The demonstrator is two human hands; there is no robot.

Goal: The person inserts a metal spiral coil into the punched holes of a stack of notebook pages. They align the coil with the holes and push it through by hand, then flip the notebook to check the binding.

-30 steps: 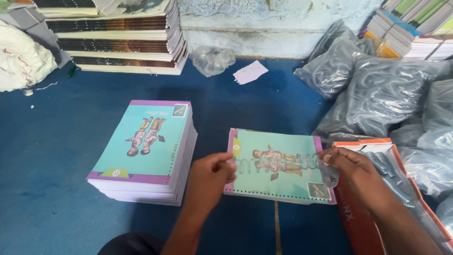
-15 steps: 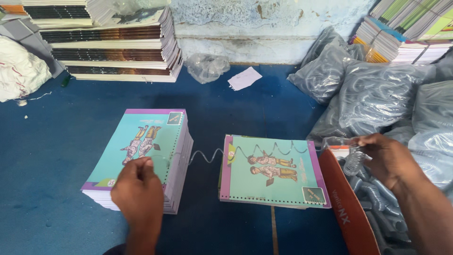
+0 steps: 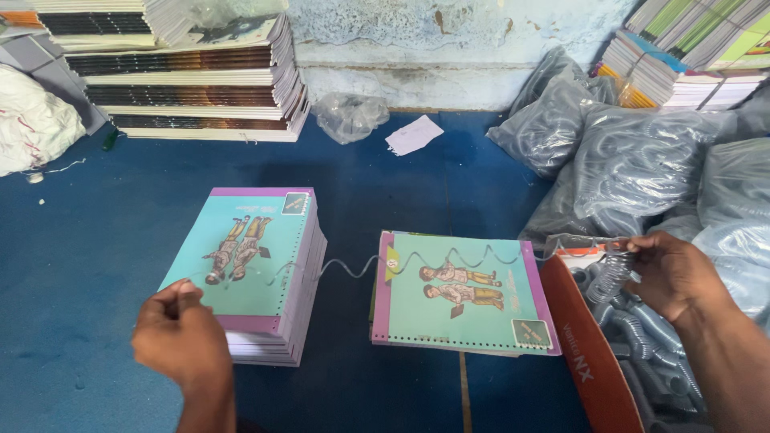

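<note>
Left hand (image 3: 183, 337): pinches one end of one stretched spiral wire (image 3: 401, 261).
Right hand (image 3: 672, 273): closed on its coiled end.
Booklet stack (image 3: 257, 273): one.
Loose booklet (image 3: 461, 293): one.

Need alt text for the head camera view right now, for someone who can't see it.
Two bare hands stretch a clear plastic spiral coil above two piles of teal-covered books on a blue floor: the left hand pinches one end, the right hand holds the other over an orange box of coils.

A single head-worn camera looks steeply down from close above onto a blue floor (image 3: 96, 240), wall at frame top.
</note>
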